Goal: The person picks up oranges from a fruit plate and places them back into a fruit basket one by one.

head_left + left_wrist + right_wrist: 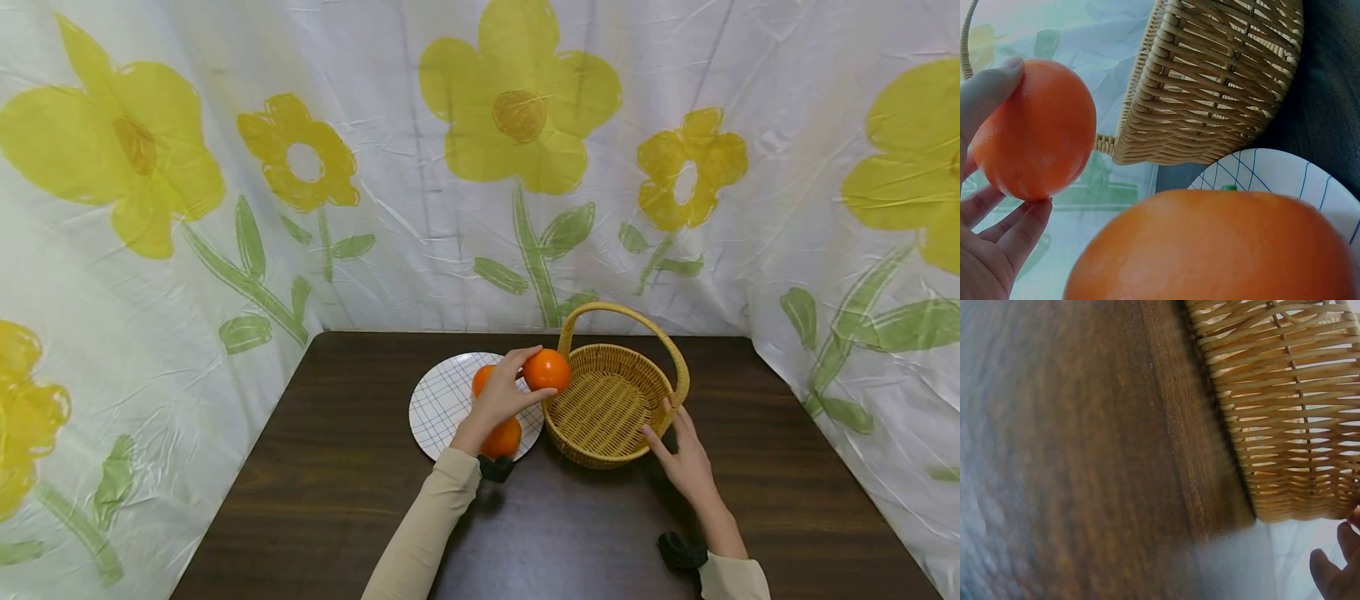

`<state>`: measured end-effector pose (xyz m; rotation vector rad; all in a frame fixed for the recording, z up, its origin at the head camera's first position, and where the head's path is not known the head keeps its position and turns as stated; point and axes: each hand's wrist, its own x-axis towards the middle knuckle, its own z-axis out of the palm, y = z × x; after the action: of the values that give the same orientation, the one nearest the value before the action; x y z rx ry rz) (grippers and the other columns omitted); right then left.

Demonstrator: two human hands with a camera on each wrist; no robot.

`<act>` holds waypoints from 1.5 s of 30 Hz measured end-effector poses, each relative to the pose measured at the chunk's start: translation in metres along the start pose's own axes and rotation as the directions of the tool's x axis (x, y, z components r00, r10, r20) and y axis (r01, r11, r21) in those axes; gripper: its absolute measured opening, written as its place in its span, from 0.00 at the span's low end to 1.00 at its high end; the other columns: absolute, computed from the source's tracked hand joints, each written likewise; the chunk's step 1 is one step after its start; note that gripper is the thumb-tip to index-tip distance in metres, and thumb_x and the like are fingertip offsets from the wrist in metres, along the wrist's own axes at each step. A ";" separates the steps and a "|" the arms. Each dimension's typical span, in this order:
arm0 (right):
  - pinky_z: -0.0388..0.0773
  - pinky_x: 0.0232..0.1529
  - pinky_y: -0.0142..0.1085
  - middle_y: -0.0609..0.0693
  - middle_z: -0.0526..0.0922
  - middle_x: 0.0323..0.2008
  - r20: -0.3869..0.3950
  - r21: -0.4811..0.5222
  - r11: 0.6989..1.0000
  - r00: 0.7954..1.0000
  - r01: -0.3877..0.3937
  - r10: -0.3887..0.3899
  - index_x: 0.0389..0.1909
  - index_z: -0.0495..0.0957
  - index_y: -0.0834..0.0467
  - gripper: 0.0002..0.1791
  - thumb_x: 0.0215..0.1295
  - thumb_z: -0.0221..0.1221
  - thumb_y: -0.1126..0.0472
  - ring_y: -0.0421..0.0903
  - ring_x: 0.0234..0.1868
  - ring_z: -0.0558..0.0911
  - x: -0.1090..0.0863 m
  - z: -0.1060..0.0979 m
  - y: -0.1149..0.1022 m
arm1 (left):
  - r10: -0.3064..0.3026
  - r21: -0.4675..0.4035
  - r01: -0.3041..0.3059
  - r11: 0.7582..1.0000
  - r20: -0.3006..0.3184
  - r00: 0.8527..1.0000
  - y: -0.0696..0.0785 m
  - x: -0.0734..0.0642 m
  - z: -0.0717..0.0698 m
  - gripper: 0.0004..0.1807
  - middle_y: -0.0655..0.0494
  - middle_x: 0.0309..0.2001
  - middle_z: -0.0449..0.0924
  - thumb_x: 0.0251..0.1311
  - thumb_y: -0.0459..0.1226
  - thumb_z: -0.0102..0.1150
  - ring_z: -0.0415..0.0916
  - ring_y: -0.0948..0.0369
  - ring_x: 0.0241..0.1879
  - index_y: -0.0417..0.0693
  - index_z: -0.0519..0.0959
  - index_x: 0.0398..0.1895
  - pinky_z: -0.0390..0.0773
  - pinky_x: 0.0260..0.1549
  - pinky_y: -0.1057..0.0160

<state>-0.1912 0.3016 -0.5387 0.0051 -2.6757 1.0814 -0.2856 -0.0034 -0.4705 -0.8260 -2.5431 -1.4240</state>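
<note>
My left hand (498, 396) holds an orange (547, 370) between thumb and fingertips, raised over the right side of a round white plate (438, 408) with blue grid lines, close to the basket's left rim. Partly hidden behind the left hand and wrist, two more oranges lie on the plate; the nearer orange (501, 438) shows a green stem end in the left wrist view. The fingers of my right hand (686, 458) are spread and fairly straight, touching the right rim of the wicker basket (600, 460) near the foot of its handle. Inside, the woven bottom is bare.
Everything stands on a dark wooden table (322, 467). The basket's tall arched handle (626, 310) rises above its rim. A white curtain (390, 275) with yellow flowers hangs along the table's back and sides. Each wrist wears a black band (681, 552).
</note>
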 end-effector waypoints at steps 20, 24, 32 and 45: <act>0.56 0.53 0.67 0.57 0.43 0.73 0.002 0.000 1.000 1.000 -0.009 0.009 0.72 0.49 0.58 0.38 0.67 0.51 0.47 0.69 0.66 0.55 0.000 0.000 0.000 | -0.055 0.013 0.054 0.998 0.031 0.998 -0.006 0.011 0.008 0.40 0.53 0.61 0.66 0.48 0.52 0.67 0.70 0.57 0.56 0.59 0.64 0.66 0.73 0.53 0.61; 0.56 0.53 0.67 0.57 0.43 0.73 -0.002 -0.001 1.000 1.000 -0.008 0.008 0.72 0.48 0.58 0.38 0.67 0.51 0.47 0.69 0.66 0.55 0.000 0.000 -0.001 | -0.044 0.018 0.043 0.999 0.034 0.998 -0.005 0.013 0.009 0.40 0.53 0.60 0.66 0.48 0.53 0.67 0.70 0.57 0.56 0.59 0.64 0.66 0.73 0.53 0.61; 0.56 0.53 0.67 0.57 0.44 0.72 -0.005 0.005 1.000 1.000 -0.007 0.007 0.72 0.49 0.58 0.38 0.67 0.51 0.47 0.69 0.65 0.55 0.000 0.000 0.000 | -0.025 0.052 0.022 0.998 0.054 0.998 -0.005 0.018 0.012 0.41 0.53 0.60 0.66 0.48 0.54 0.66 0.71 0.57 0.55 0.54 0.64 0.66 0.74 0.52 0.58; 0.56 0.53 0.67 0.58 0.45 0.72 -0.010 0.009 1.000 1.000 -0.009 0.009 0.71 0.49 0.58 0.38 0.67 0.51 0.46 0.69 0.65 0.56 0.001 0.002 0.002 | -0.009 0.145 -0.001 0.989 0.069 0.998 -0.003 0.020 0.020 0.40 0.56 0.59 0.67 0.48 0.57 0.64 0.68 0.58 0.56 0.58 0.64 0.66 0.74 0.50 0.56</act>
<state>-0.1925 0.3015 -0.5408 -0.0100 -2.6647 1.0933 -0.3006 0.0197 -0.4770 -0.8603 -2.6628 -1.2134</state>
